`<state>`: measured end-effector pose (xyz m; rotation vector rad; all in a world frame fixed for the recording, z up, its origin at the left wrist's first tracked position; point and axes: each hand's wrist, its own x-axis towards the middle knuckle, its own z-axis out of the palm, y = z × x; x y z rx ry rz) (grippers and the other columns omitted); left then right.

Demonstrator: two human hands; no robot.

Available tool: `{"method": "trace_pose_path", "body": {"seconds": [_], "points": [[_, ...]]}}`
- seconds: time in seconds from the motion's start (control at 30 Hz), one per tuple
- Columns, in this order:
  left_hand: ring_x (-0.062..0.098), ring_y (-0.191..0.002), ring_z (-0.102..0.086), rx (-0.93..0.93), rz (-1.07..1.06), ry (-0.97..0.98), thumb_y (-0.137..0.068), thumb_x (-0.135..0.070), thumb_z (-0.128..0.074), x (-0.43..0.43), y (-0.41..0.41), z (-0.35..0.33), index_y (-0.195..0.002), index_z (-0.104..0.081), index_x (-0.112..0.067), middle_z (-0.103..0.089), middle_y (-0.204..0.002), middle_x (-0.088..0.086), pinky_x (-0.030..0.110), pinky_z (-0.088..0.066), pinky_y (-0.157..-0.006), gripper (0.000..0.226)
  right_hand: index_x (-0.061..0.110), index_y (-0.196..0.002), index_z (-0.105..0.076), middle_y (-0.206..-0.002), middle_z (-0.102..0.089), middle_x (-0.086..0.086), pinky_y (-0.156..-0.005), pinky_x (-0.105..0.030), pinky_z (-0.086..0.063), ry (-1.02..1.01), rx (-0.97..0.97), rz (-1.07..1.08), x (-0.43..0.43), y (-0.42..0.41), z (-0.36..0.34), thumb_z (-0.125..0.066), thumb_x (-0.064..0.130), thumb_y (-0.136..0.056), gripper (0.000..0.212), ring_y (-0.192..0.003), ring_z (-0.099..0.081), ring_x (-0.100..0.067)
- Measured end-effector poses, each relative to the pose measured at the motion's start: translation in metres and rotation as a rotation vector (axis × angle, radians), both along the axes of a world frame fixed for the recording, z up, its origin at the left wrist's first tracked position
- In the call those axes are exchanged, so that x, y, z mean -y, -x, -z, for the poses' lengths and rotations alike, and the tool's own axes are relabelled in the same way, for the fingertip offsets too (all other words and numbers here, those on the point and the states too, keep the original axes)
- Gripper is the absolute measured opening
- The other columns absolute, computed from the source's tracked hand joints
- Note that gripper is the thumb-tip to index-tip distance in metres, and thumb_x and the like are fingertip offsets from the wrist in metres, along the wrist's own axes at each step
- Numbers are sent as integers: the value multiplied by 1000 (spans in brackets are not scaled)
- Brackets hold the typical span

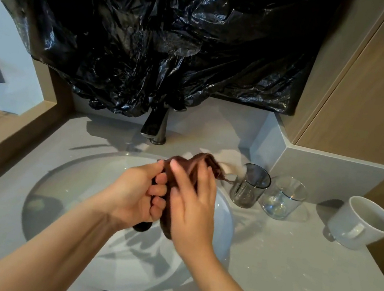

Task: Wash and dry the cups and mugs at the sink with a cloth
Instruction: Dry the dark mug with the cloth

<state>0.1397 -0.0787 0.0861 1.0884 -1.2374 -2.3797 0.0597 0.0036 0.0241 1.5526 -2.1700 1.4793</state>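
Over the white sink basin (70, 190) my left hand (136, 194) grips a dark cup (142, 227). The cup is mostly hidden; only its rounded end shows below my fist. A brown cloth (192, 168) is draped over the cup and bunches up above my fingers. My right hand (193, 207) presses the cloth against the cup with its fingers straight and spread. On the counter to the right stand a smoky grey glass (248, 188), a clear glass (281, 199) and a white mug (361, 224), all upright.
A dark faucet (155, 123) stands behind the basin. Crumpled black plastic sheeting (153, 36) covers the wall above it. Something white (229, 158) lies behind the cloth near the smoky glass. A wooden cabinet (375, 88) bounds the counter at the right.
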Motion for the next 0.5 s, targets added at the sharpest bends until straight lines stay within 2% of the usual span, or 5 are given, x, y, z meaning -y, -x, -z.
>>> {"method": "trace_pose_path", "body": {"seconds": [0.07, 0.17, 0.33, 0.43, 0.5], "points": [[12, -46, -27, 3, 0, -39, -99, -42, -38, 0, -2, 0, -51, -40, -20, -25, -46, -6, 22, -21, -50, 53, 59, -125, -40, -146, -27, 15, -109, -5, -11, 65, 305, -35, 4, 18, -15, -31, 37, -92, 40, -130, -16, 17], [12, -45, -29, -16, 4, -61, -98, -42, -39, 2, -3, -3, -50, -41, -19, -25, -46, -6, 21, -23, -48, 53, 54, -127, -30, -148, -35, 14, -114, -21, -21, 124, 581, -30, 7, 32, -33, -27, 39, -88, 42, -134, -28, 7], [11, -43, -27, -18, 19, 4, -97, -41, -40, -1, 3, -2, -52, -36, -21, -25, -44, -7, 23, -23, -50, 49, 56, -132, -30, -157, -24, -2, -105, -35, -18, -68, -94, 86, 6, -4, -18, -25, 41, -90, 45, -142, -17, -29], [12, -46, -28, -8, -6, -55, -98, -41, -39, -1, 1, 0, -53, -39, -20, -25, -46, -6, 22, -21, -51, 50, 60, -127, -32, -152, -29, 9, -111, -20, -16, 14, 316, -22, 10, 22, -30, -27, 42, -90, 42, -140, -23, -9], [12, -45, -28, -17, -11, -69, -98, -41, -38, 1, 0, -1, -50, -41, -20, -25, -46, -6, 21, -22, -48, 52, 54, -128, -29, -148, -34, 14, -115, -24, -20, 89, 543, -29, 11, 32, -33, -26, 39, -89, 42, -137, -27, -1]]}}
